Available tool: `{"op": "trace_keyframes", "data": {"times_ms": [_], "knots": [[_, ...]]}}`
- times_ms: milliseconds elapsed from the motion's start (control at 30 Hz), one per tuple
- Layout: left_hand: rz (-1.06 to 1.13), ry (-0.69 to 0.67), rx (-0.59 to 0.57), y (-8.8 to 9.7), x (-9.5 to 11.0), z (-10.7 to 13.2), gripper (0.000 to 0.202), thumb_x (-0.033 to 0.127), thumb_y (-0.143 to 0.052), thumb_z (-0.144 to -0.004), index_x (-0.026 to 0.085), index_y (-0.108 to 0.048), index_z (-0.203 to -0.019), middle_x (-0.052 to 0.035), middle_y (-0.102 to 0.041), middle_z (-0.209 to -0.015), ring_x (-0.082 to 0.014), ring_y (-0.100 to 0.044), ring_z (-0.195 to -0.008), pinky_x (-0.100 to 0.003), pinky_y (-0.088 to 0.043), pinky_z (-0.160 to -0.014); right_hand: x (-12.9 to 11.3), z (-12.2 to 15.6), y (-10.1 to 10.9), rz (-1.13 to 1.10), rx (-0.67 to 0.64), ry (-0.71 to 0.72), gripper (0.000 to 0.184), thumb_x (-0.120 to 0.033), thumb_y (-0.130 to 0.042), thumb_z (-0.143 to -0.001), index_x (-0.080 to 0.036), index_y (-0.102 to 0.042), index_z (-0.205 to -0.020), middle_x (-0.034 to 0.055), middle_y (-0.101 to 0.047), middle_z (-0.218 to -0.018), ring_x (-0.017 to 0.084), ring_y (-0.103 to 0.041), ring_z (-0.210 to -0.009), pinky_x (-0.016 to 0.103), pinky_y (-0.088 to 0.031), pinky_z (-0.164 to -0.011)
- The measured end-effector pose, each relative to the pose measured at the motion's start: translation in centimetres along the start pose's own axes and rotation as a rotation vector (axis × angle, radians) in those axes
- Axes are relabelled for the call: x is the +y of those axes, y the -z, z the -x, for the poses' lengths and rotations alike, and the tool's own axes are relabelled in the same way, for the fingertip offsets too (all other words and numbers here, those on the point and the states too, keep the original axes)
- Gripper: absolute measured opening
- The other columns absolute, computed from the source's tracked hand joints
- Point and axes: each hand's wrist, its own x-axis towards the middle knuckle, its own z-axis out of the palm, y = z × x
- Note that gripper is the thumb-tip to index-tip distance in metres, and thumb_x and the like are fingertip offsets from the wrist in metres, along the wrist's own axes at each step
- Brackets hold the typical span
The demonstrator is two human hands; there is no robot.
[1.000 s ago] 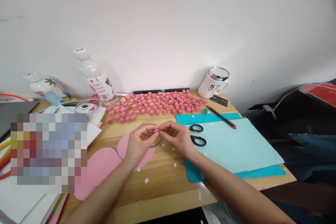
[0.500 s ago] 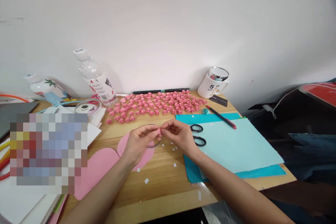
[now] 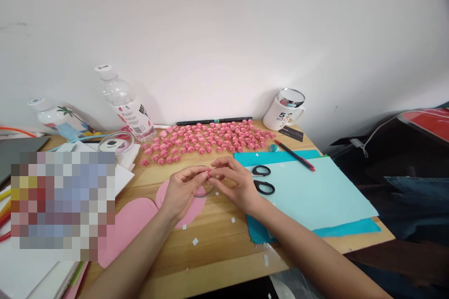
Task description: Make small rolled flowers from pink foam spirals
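My left hand (image 3: 185, 187) pinches a small pink paper rose (image 3: 207, 173) between thumb and fingers, above the middle of the table. From the other side, my right hand (image 3: 236, 182) has its thumb and a fingertip on the same rose, with its index finger lifted a little apart. Part of the rose is hidden by the fingers. Behind and below my left hand shows the rim of a round clear ring (image 3: 210, 192), perhaps a tape roll. Pink paper circles (image 3: 131, 219) lie under my left forearm. Scissors (image 3: 264, 188) with black handles rest right of my right hand.
Many rolled pink paper roses (image 3: 206, 139) spread across the table's back. Blue paper sheets (image 3: 315, 191) lie at right, a red-black pen (image 3: 296, 155) on them. A mug (image 3: 284, 110) and a bottle (image 3: 122, 103) stand by the wall. White paper bits (image 3: 195, 241) dot the wood.
The fingers of my right hand have opened slightly and its index finger has risen from the rose. My left hand keeps its pinch. The view has shifted slightly.
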Motion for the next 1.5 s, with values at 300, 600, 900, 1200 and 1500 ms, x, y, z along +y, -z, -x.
{"op": "trace_keyframes", "data": {"times_ms": [300, 600, 900, 1200, 1500], "knots": [[0.076, 0.053, -0.080, 0.41, -0.09, -0.27, 0.017, 0.017, -0.076, -0.059, 0.009, -0.070, -0.074, -0.0091, -0.070, -0.075, -0.0138, -0.062, -0.062, -0.026, -0.048, -0.059, -0.01, 0.04, 0.30, 0.162, -0.039, 0.121, 0.013, -0.023, -0.055, -0.082, -0.022, -0.063, -0.093, 0.0059, -0.059, -0.094, 0.012, -0.060, -0.075, 0.024, -0.052, -0.064], [0.182, 0.114, -0.129, 0.70, -0.26, -0.51, 0.016, 0.015, -0.073, -0.064, 0.012, -0.071, -0.080, -0.0054, -0.069, -0.077, -0.0109, -0.060, -0.067, -0.021, -0.048, -0.062, -0.13, -0.10, 0.29, 0.014, 0.037, 0.085, 0.017, -0.020, -0.058, -0.080, -0.022, -0.061, -0.097, 0.0064, -0.060, -0.092, 0.015, -0.060, -0.080, 0.027, -0.054, -0.064], [0.160, 0.121, -0.146, 0.73, -0.47, -0.56, 0.018, 0.018, -0.073, -0.065, 0.011, -0.070, -0.082, -0.0066, -0.068, -0.080, -0.0122, -0.060, -0.073, -0.023, -0.046, -0.069, -0.03, 0.07, 0.14, 0.090, 0.058, 0.121, 0.012, -0.017, -0.056, -0.081, -0.021, -0.062, -0.090, 0.0057, -0.059, -0.090, 0.014, -0.060, -0.080, 0.027, -0.053, -0.066], [0.065, 0.092, -0.121, 0.53, -0.61, -0.14, 0.017, 0.021, -0.073, -0.064, 0.011, -0.071, -0.078, -0.0087, -0.066, -0.085, -0.0135, -0.057, -0.069, -0.027, -0.044, -0.063, -0.03, 0.01, 0.10, 0.203, 0.031, 0.154, 0.007, -0.018, -0.055, -0.082, -0.020, -0.061, -0.085, 0.0058, -0.059, -0.091, 0.012, -0.060, -0.077, 0.024, -0.051, -0.062], [0.024, 0.097, -0.115, 0.78, -0.48, -0.26, 0.023, 0.025, -0.076, -0.060, 0.011, -0.072, -0.077, -0.0053, -0.064, -0.066, -0.0086, -0.051, -0.056, -0.024, -0.040, -0.057, 0.20, 0.03, 0.34, 0.425, -0.084, 0.223, 0.013, -0.025, -0.049, -0.086, -0.022, -0.061, -0.091, 0.0062, -0.059, -0.097, 0.011, -0.059, -0.076, 0.018, -0.042, -0.049]]}}
